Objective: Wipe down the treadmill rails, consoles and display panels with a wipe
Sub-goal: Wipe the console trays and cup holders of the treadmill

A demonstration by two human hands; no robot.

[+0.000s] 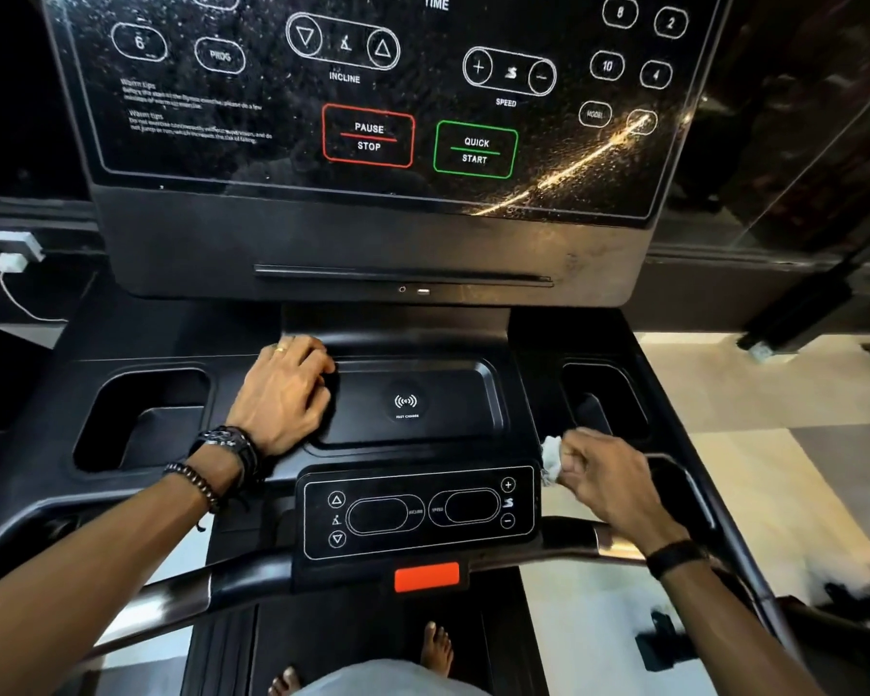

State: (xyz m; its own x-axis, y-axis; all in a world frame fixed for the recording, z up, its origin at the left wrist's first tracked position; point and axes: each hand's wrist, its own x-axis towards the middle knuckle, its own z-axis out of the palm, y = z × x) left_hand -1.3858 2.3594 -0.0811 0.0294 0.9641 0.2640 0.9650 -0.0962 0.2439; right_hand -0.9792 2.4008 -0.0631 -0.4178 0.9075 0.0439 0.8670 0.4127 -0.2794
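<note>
The wipe (551,458) is bunched up white in the right hand (604,477), sitting just off the right corner of the small handlebar panel (418,512), right beside its plus button. It's a soft, light scrap, crumpled into a wad, so it should mould to whatever it's pressed against. No weight to it, nothing to break, though a wad that small likely needs a firm pinch behind it and a flat face pushed onto the surface to do any good. Best held just as it is, balled at the fingertips with a bit poking out front.

Right hand: fingers curled tight around the wipe, thumb tucked in, only the front tuft showing. Looks like it's about to work the edge of that panel or the console deck (533,389) by the right cup holder (604,401); I can't tell whether the wipe is touching the surface yet.

Left hand (285,394): holding nothing, fingers loosely bent, resting palm-down on the left rim of the charging tray (448,394), bracing. Bracelets on that wrist, a dark band on the other.

Further out, the big display (372,92) up top is speckled with droplets or dust and streaky at the lower right, so by my reckoning that's still to be done. The rails (182,590) curve away on both sides. Bare feet on the belt (383,630) below.
</note>
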